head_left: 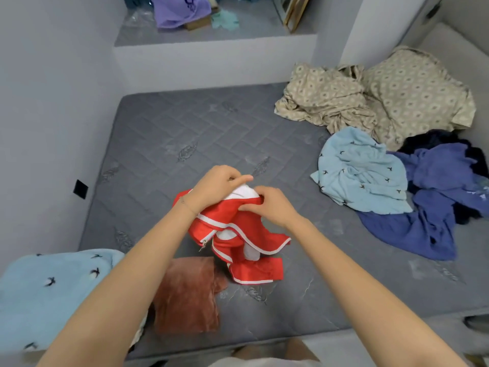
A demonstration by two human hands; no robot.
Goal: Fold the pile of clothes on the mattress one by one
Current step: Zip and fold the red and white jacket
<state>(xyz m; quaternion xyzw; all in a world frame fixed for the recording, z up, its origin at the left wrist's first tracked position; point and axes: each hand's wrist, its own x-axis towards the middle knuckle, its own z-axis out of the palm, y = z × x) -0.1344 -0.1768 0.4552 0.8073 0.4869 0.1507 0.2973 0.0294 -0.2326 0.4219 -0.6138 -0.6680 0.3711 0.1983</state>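
A crumpled red garment with white trim [239,242] hangs above the grey quilted mattress [185,133], its lower end touching it. My left hand [217,185] grips its upper edge, fingers curled over the white lining. My right hand [270,205] pinches the red fabric just beside it. At the right lies the unfolded pile: a light blue bird-print piece [360,173], a blue garment [428,207] and something dark [434,140] behind. A folded rust-brown velvet piece [188,295] lies near the front edge. A light blue bird-print piece [47,295] lies flat at the front left.
A beige patterned sheet and pillow [375,99] fill the mattress's far right corner. Grey walls close the left and far sides. A raised ledge behind holds a purple bag [180,11] and a leaning frame [296,11]. A black wall plate [80,188] sits at left.
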